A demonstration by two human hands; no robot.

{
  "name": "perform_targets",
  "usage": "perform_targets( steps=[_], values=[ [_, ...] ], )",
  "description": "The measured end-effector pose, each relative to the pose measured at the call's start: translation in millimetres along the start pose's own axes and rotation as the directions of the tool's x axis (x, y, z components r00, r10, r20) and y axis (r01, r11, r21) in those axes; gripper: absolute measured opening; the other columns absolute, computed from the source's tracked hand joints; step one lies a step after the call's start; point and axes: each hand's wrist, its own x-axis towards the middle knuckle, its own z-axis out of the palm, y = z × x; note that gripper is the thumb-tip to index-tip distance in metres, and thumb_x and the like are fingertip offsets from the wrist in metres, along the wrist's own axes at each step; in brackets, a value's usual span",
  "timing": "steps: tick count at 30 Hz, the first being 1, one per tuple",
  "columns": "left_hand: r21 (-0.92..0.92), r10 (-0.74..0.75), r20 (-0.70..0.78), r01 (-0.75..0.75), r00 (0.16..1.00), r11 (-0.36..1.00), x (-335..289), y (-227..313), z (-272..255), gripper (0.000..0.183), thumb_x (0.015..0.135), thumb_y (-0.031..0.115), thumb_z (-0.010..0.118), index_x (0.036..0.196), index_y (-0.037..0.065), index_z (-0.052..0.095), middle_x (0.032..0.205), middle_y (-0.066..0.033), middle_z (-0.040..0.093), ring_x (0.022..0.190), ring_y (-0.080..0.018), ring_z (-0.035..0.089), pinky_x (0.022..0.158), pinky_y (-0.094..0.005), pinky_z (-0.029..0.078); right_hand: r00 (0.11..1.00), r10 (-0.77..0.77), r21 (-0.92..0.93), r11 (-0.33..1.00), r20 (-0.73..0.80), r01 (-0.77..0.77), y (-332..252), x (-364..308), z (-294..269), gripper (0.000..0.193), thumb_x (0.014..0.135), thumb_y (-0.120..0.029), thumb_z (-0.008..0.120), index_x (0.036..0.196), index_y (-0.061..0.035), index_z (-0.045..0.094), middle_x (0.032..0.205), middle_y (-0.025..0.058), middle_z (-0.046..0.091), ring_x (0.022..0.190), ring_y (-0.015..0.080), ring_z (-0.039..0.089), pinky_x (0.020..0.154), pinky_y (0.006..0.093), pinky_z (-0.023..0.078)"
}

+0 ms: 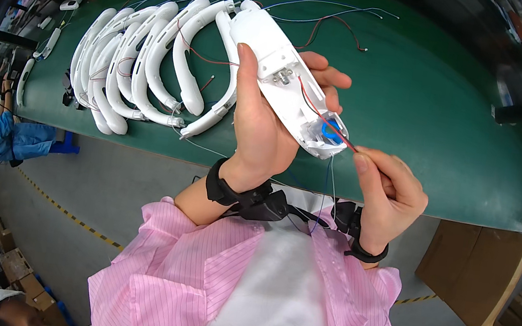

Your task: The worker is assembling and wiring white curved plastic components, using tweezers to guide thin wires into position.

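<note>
The left hand point(265, 120) grips the white shell point(285, 83) above the bench point(427, 120), open side up so its blue part shows; at 4 o'clock, the right hand point(387, 191) fingers pinch the red wire point(327, 116); finished shells point(141, 66) lie at 9 o'clock

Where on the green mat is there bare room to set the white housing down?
Free: the green mat right of the hands, out to its right edge. Crowded: the left part, filled by the row of white curved shells, with loose wires trailing along the far edge.
</note>
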Motion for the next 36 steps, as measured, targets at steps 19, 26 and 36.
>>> perform_targets(
  steps=[19, 26, 36],
  values=[
    [0.289, 0.102, 0.211, -0.162, 0.972, 0.944, -8.7, -14.5, 5.1, 0.08, 0.084, 0.065, 0.027, 0.13, 0.0, 0.029, 0.134, -0.0225, 0.033, 0.127, -0.0345, 0.03, 0.105, -0.0427, 0.024, 0.917, 0.369, 0.455, 0.85, -0.151, -0.267, 16.3, 5.7, 23.0, 0.01, 0.078, -0.002, 0.065, 0.087, 0.0032, 0.065, 0.062, -0.0057, 0.053, 0.051, -0.0031, 0.035, 0.045, 0.0146, 0.022],
    [0.267, 0.096, 0.294, -0.178, 0.951, 0.947, -12.1, -28.6, -0.8, 0.07, 0.087, 0.053, 0.041, 0.131, 0.001, 0.025, 0.139, -0.0229, 0.027, 0.127, -0.0253, 0.031, 0.099, -0.0355, 0.031, 0.923, 0.381, 0.505, 0.786, 0.058, -0.357, 6.0, 14.1, 35.4, 0.01, 0.079, -0.003, 0.065, 0.087, 0.0022, 0.065, 0.068, -0.0036, 0.055, 0.059, 0.0004, 0.043, 0.05, 0.015, 0.032],
    [0.371, 0.047, 0.279, -0.153, 0.959, 0.916, -11.5, -26.1, -2.6, 0.072, 0.083, 0.059, 0.04, 0.131, 0.005, 0.03, 0.136, -0.0213, 0.032, 0.127, -0.0316, 0.031, 0.102, -0.0427, 0.029, 0.99, -0.028, 0.126, 0.991, -0.137, 0.045, 20.1, 13.3, 35.1, 0.009, 0.076, -0.001, 0.066, 0.084, -0.0007, 0.064, 0.072, 0.0034, 0.057, 0.06, 0.0081, 0.047, 0.053, 0.0203, 0.037]
  ],
)
